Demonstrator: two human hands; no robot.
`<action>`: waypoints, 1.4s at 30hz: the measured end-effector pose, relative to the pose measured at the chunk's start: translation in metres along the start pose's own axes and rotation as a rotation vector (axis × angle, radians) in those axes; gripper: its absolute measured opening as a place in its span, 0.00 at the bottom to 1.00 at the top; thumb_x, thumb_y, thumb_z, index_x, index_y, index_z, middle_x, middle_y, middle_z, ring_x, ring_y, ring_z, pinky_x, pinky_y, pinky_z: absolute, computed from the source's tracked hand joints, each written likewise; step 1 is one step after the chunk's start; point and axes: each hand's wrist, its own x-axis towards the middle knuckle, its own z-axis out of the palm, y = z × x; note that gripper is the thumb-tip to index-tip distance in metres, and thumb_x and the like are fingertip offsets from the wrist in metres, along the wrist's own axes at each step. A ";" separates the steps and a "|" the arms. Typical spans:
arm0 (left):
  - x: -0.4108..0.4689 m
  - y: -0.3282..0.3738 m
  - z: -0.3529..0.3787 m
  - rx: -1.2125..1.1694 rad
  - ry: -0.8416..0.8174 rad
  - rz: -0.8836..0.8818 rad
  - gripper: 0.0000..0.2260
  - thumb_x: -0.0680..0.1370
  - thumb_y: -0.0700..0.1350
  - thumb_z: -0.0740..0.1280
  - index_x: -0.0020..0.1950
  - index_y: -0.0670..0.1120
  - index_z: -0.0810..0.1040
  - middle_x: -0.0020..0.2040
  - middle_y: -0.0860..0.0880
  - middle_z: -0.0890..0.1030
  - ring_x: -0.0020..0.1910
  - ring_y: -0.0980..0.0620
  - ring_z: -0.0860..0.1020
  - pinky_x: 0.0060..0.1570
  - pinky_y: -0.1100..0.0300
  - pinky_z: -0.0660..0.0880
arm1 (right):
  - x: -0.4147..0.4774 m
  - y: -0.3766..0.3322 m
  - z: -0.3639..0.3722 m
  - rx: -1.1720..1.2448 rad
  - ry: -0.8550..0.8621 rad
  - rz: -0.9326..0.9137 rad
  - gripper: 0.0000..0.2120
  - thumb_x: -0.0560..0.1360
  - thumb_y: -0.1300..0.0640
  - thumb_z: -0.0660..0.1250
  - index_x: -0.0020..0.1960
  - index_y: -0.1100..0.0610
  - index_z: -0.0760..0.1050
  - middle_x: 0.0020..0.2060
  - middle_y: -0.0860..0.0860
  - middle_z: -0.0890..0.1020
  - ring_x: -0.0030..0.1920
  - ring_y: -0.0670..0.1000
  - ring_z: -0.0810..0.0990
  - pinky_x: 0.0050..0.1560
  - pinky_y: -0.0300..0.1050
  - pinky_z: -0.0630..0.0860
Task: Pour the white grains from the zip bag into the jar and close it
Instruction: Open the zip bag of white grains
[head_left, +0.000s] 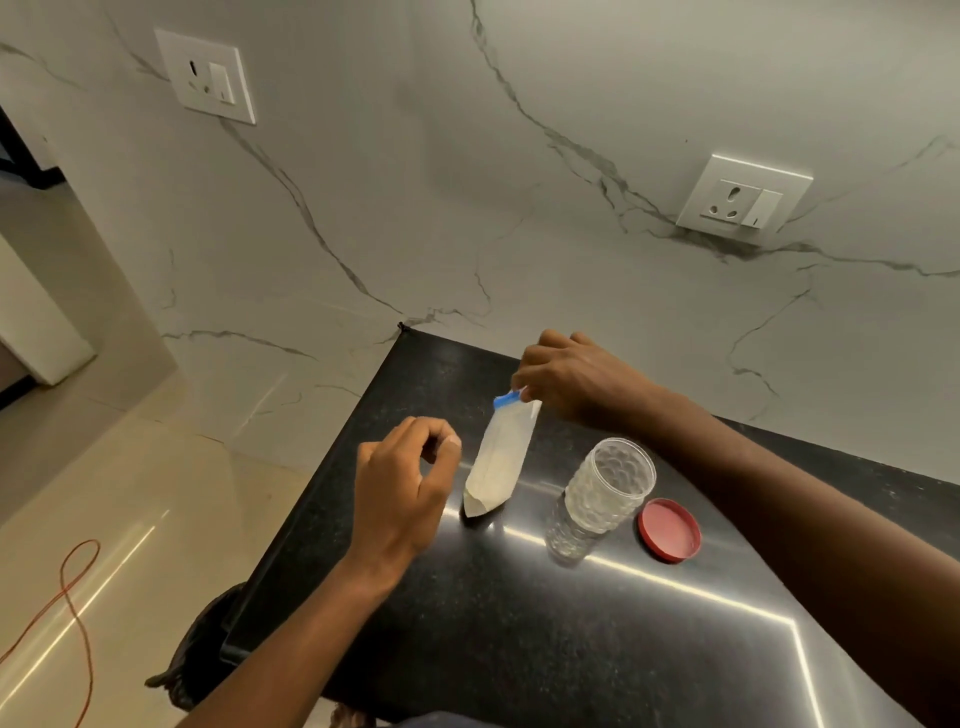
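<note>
A clear zip bag (501, 457) with a blue zip strip at its top holds white grains and stands tilted, its bottom resting on the black counter (519, 623). My right hand (566, 376) pinches the bag's top at the blue strip. My left hand (405, 488) hovers just left of the bag with curled fingers, holding nothing and not touching it. A clear textured jar (602, 499) stands open and upright to the right of the bag. Its red lid (669, 530) lies flat on the counter beside the jar, on its right.
The counter's left edge drops to a beige tiled floor with an orange cable (78, 597). A marble wall with two sockets (745, 200) rises behind the counter. A dark bag (202, 660) hangs by the counter's front left corner.
</note>
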 end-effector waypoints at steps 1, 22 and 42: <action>0.001 -0.002 -0.001 -0.040 -0.012 -0.016 0.13 0.80 0.59 0.63 0.49 0.52 0.80 0.44 0.58 0.81 0.45 0.59 0.80 0.57 0.42 0.77 | -0.001 0.003 0.000 0.006 0.008 0.003 0.14 0.81 0.49 0.71 0.66 0.48 0.80 0.63 0.48 0.81 0.62 0.51 0.74 0.55 0.46 0.72; 0.021 0.007 0.009 0.019 -0.044 0.070 0.18 0.75 0.62 0.69 0.53 0.52 0.88 0.47 0.65 0.81 0.47 0.57 0.83 0.50 0.40 0.83 | -0.017 0.040 0.011 0.039 -0.014 0.094 0.14 0.81 0.52 0.70 0.67 0.48 0.81 0.66 0.48 0.81 0.69 0.54 0.71 0.61 0.54 0.73; 0.100 0.009 0.007 -0.233 -0.567 -0.393 0.07 0.79 0.48 0.74 0.42 0.56 0.90 0.44 0.55 0.89 0.45 0.59 0.87 0.37 0.66 0.82 | -0.037 -0.046 0.058 1.407 0.466 0.867 0.08 0.80 0.51 0.72 0.50 0.56 0.84 0.42 0.55 0.88 0.39 0.52 0.89 0.36 0.42 0.84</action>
